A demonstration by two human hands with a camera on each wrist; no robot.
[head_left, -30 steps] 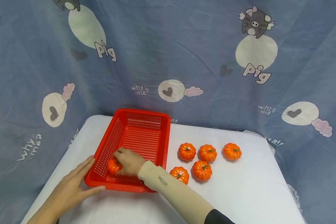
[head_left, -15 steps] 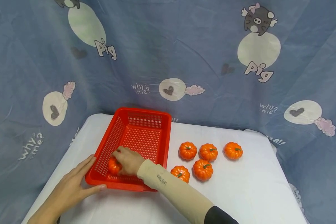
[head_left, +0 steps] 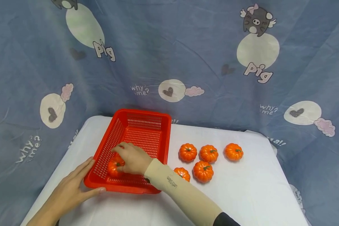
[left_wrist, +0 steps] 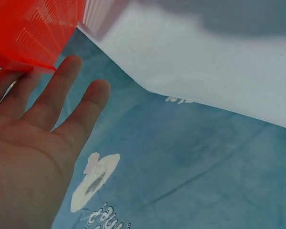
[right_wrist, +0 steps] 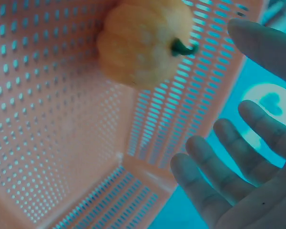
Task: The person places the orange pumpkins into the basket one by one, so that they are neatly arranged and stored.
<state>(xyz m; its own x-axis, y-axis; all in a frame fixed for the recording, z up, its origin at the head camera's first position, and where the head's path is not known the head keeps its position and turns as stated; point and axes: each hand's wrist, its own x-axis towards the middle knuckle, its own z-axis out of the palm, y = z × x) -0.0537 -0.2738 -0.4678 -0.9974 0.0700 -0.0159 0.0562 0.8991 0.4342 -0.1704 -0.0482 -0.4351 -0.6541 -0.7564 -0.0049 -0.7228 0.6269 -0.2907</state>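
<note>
A small orange pumpkin (head_left: 113,169) with a green stem sits in the front left corner of the red plastic basket (head_left: 143,112). My right hand (head_left: 134,159) hovers above it inside the basket, fingers loosely bent. In the right wrist view, a gap shows between the pumpkin (right_wrist: 138,45) and the spread fingers of the right hand (right_wrist: 243,167). My left hand (head_left: 70,190) steadies the basket's front left corner, thumb near the front rim and fingers along the left side. In the left wrist view the fingers of the left hand (left_wrist: 38,138) are straight against the basket (left_wrist: 33,28).
Several more orange pumpkins lie right of the basket on the white-covered table (head_left: 243,194), including a near one (head_left: 183,173) partly behind the right sleeve (head_left: 180,191) and one set apart (head_left: 233,152). A blue patterned cloth (head_left: 209,62) hangs behind the table.
My right hand has let go of the pumpkin in the basket and lifted slightly up and to the right. The pumpkin stays in the corner, and the left hand keeps its place.
</note>
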